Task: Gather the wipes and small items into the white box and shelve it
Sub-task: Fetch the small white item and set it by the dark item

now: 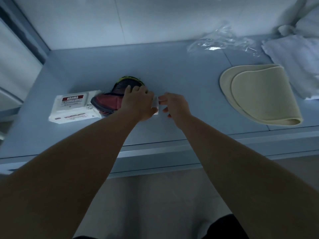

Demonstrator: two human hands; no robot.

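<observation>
Item 1: wipes pack [74,107], white with a red "KOJIMA" label, flat on the tabletop [181,73] at the left.
Item 2: dark red pouch-like article [110,102] with yellow-green trim, overlapping the pack's right end.
Item 3: small white item [155,102], between both hands. We record the right hand [174,104] with its grip narrow, pinching it; the left hand [138,102] curls over the pouch end, and we cannot tell what its grip holds.
Item 4: folded beige cloth [262,95], well apart at the right.
Item 5: clear plastic wrap [219,42], at the back.
</observation>
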